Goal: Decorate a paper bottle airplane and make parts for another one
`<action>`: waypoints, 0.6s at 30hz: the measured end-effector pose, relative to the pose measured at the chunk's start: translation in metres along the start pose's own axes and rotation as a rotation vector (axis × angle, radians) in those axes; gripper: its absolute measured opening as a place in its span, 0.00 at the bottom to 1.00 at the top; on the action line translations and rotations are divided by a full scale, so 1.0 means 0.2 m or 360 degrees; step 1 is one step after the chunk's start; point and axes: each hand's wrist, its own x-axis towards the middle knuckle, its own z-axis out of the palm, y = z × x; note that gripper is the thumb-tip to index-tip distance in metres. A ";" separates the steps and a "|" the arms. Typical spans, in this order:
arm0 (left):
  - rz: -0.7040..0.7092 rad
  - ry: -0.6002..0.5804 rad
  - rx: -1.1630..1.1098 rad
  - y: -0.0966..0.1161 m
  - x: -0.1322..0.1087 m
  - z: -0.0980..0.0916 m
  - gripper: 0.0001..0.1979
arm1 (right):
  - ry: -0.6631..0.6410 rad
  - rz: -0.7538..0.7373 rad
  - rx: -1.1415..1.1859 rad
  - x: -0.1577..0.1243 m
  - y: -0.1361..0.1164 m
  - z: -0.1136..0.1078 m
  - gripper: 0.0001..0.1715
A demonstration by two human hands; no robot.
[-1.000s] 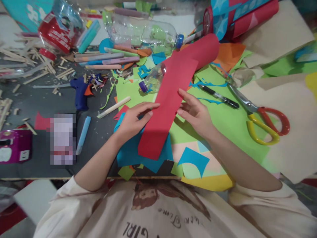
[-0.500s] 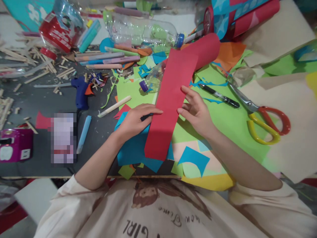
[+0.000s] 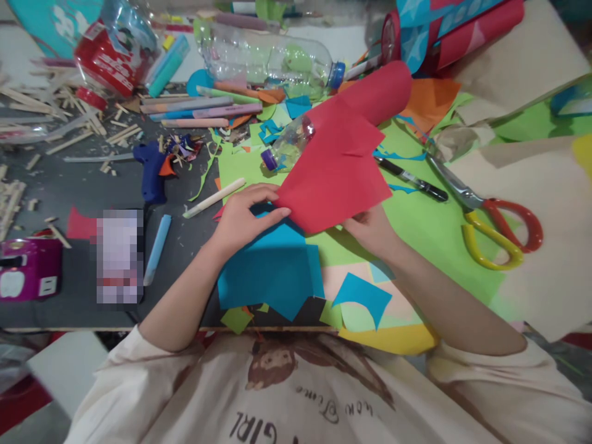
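Note:
A long strip of red paper [image 3: 340, 169] runs from a rolled end at the upper right down to the table's middle, its near end folded up and over. My left hand [image 3: 245, 219] pinches the fold's left corner with curled fingers. My right hand [image 3: 372, 229] grips the paper's lower right edge from underneath, mostly hidden by the sheet. Below both hands lies a blue paper sheet [image 3: 271, 274] on green paper [image 3: 430, 228].
Red-and-yellow scissors [image 3: 490, 219] and a black marker [image 3: 409, 179] lie right of the red paper. A small clear bottle [image 3: 287, 148] with a purple cap, a large plastic bottle [image 3: 268, 58], a blue glue gun [image 3: 152, 171], pens, wooden sticks and paper scraps crowd the far side.
The red strip's near end, which lay flat toward me over the blue sheet, has been lifted and folded up. The blue sheet is now uncovered. My right hand moved under the paper.

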 end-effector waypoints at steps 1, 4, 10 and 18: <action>-0.0030 0.0021 0.0001 0.00 0.00 0.00 0.15 | 0.0019 0.0006 0.0020 0.00 0.00 0.00 0.24; -0.0079 0.0100 -0.0066 -0.01 0.01 0.00 0.17 | 0.0154 0.0041 0.0140 0.01 -0.01 0.00 0.20; -0.0056 0.0170 -0.0203 -0.04 0.02 -0.02 0.14 | 0.0411 0.0079 0.0391 0.04 0.04 -0.04 0.17; -0.0056 0.0184 -0.0053 0.00 0.01 -0.06 0.10 | 0.0322 0.0128 0.0130 0.02 0.00 -0.04 0.28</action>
